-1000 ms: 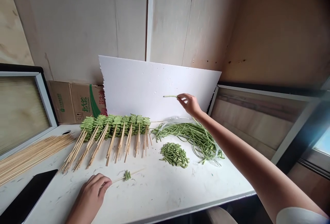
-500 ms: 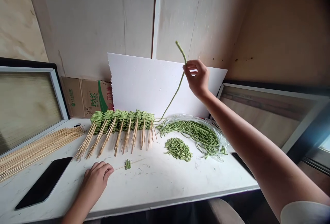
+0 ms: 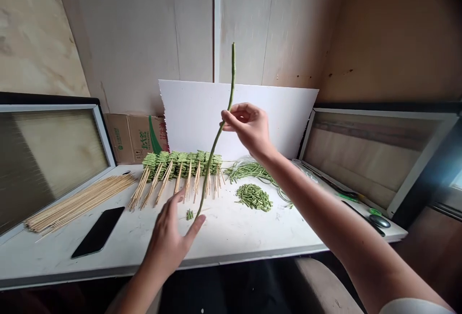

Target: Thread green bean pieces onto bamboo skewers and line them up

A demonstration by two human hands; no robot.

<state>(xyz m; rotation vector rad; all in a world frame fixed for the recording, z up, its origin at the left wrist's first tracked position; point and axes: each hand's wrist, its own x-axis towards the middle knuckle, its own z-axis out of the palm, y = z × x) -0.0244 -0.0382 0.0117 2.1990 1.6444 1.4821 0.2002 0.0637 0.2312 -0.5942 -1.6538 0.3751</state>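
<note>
Pinching a single yardlong bean (image 3: 231, 78) upright in the right hand (image 3: 249, 128), thumb and fingers closed around it above a white table (image 3: 231, 232), its lower tip hanging just beside the left hand (image 3: 169, 237). Holding that left hand open, fingers spread, grasping nothing, near a skewered bean piece (image 3: 189, 215) lying on the tabletop. Showing, farther off, rows of skewered bean pieces (image 3: 182, 164), a heap of cut beans (image 3: 253, 197), whole beans on a plastic bag (image 3: 249, 172), a bundle of bamboo skewers (image 3: 79, 203) and a black smartphone (image 3: 98, 232) resting on the table.
</note>
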